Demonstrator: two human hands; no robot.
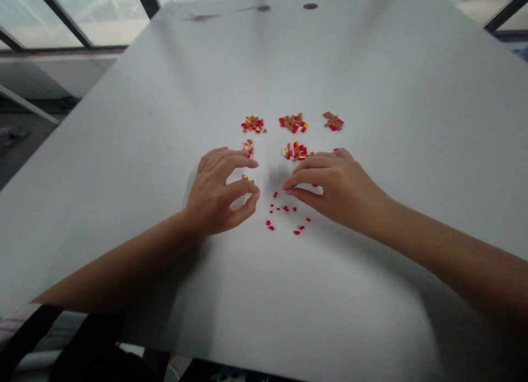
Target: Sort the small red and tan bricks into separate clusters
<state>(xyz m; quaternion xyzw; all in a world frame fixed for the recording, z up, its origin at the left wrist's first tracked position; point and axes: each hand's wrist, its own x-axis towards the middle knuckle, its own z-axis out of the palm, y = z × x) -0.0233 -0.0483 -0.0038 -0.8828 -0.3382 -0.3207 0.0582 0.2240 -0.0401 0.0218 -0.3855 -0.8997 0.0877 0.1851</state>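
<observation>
My left hand (218, 189) hovers over the left side of the piles, thumb and index fingertip pinched together, other fingers arched. Anything in that pinch is too small to make out. Facing it, my right hand (336, 184) also has its thumb and index fingertips together; what they hold, if anything, I cannot see. Loose tiny red pieces (286, 208) lie scattered below and between the hands. A mixed pile of small pieces (293, 150) sits just beyond my right fingers. Pink and brown pieces (248, 146) and yellowish pieces (246, 178) show partly behind my left fingers.
Farther back on the white table (264, 294) lie an orange-red pile (253, 124), a brown-and-red pile (293, 123) and a smaller brown pile (333, 121). Near the far edge is a round brown disc (311, 6). Windows stand beyond the table.
</observation>
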